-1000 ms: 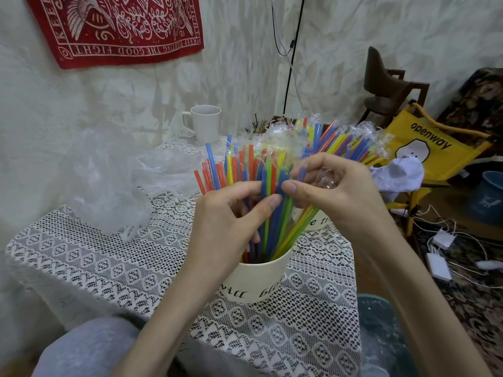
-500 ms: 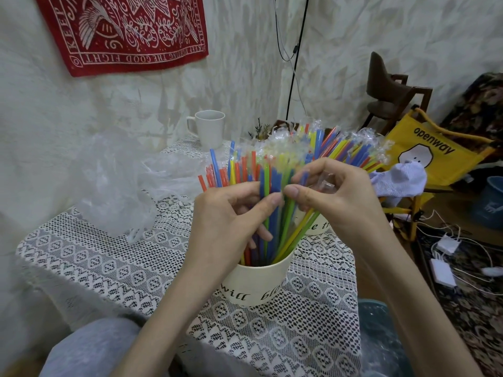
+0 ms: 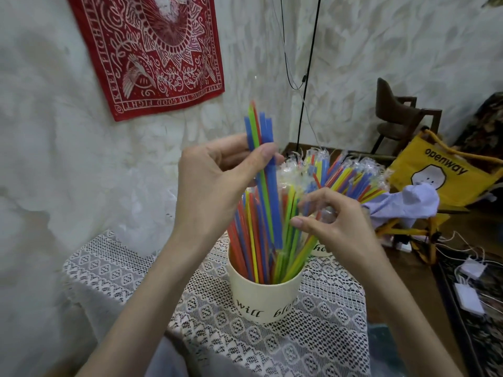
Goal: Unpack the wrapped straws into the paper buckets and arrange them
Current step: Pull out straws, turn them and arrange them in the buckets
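Status: near paper bucket (image 3: 265,300) on the lace tablecloth (image 3: 313,346) is already well stocked with bare straws (image 3: 250,240), standing loosely and fanned, not tidy. Left hand (image 3: 215,186) pinches a small bunch of unwrapped straws (image 3: 265,164), blue, green and red, between thumb and fingers, held above the bucket with the lower ends dipping in among the others. Right hand (image 3: 337,227) has its fingers curled around clear film at the straw tops; looks like a wrapper, but can't tell for sure what it grasps. Behind it, a second bucket (image 3: 321,248), mostly hidden, carries a big batch of still-wrapped straws (image 3: 348,172). My read: roughly midway at best. Left to do: seat this bunch, strip the wrapped batch, then even everything out.
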